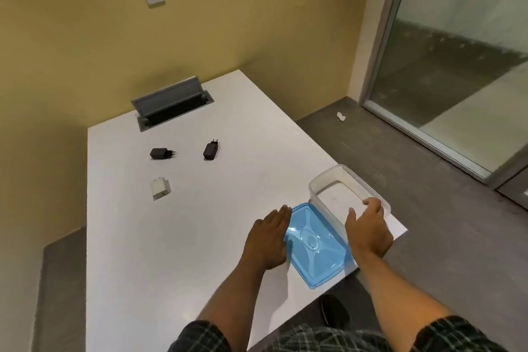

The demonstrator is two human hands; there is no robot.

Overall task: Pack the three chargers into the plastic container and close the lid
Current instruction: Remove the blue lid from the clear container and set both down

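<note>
The clear plastic container (347,193) stands upright and empty at the right edge of the white table (177,237), its long axis running from the near left toward the far right, roughly along that table edge. Its far right corner sits just beside the drop to the floor. The blue lid (315,244) lies flat just beside it on the near left, touching or nearly touching its wall, long axis about parallel to the container's, and the lid's near corner reaches the table's front edge.

The right hand (368,230) cups the container's near end, thumb on the inner side and fingers over the rim, clasped on the wall. The left hand (270,238) lies flat, fingers together and extended, along the lid's left side, holding nothing.

Well apart, across a wide bare stretch of tabletop, lie the three chargers: the white charger (160,188) nearest, a black charger (161,153) with prongs pointing right, and another black charger (211,149) with prongs pointing away. Behind them an open cable hatch (171,103) sits by the yellow wall.
</note>
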